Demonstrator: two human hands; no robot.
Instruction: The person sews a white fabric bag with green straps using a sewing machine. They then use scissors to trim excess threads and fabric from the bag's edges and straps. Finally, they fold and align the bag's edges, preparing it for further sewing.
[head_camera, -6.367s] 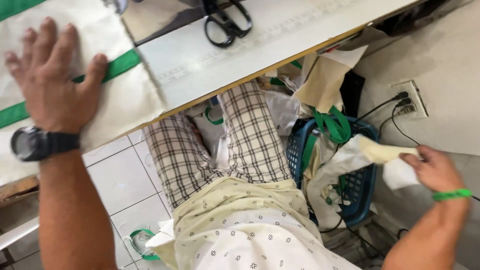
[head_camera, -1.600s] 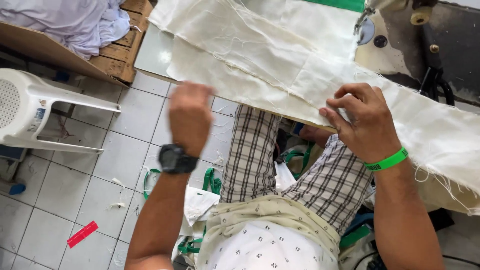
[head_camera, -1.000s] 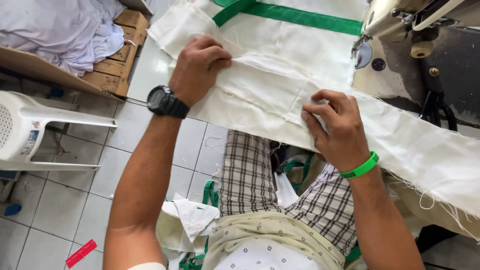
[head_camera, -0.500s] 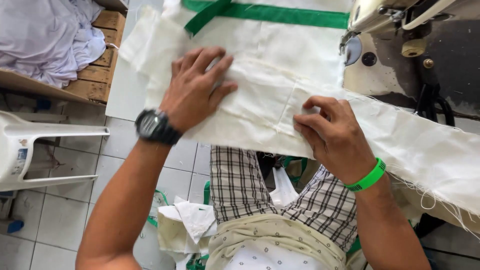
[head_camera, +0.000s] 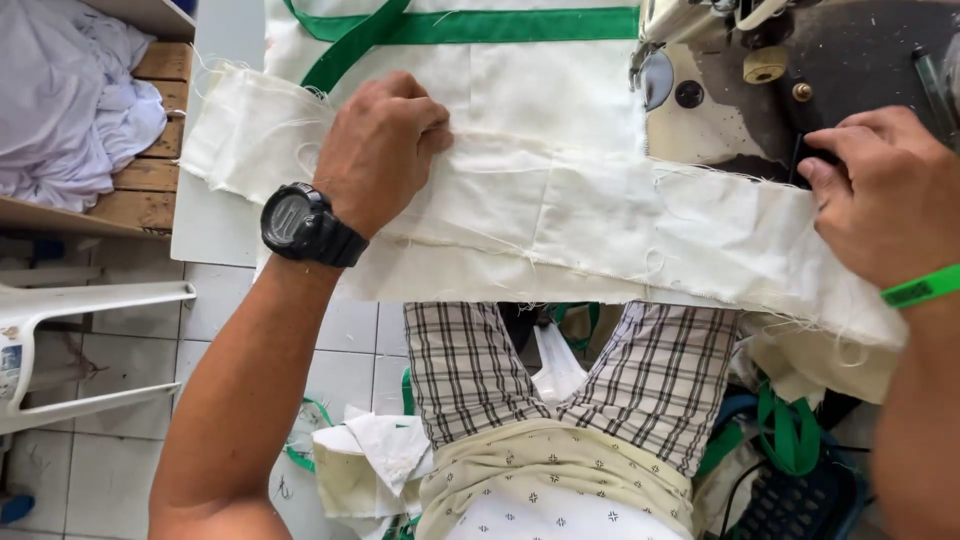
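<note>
Head view looks down on a long cream cloth strip (head_camera: 600, 225) stretched across the white table (head_camera: 215, 215) edge, over the person's checked trousers. Left hand (head_camera: 380, 150), fingers curled shut, presses the strip down near its left end. Right hand (head_camera: 890, 195) pinches the right end, beside the sewing machine (head_camera: 760, 90). Green-trimmed fabric (head_camera: 480, 60) lies beyond.

White-tiled floor (head_camera: 120, 460), strewn with fabric scraps (head_camera: 375, 455). Left of the white work table (head_camera: 215, 215): wooden pallet (head_camera: 150, 185) bearing heaped pale cloth (head_camera: 70, 100); below it, white plastic chair (head_camera: 70, 350). Bright, even light.
</note>
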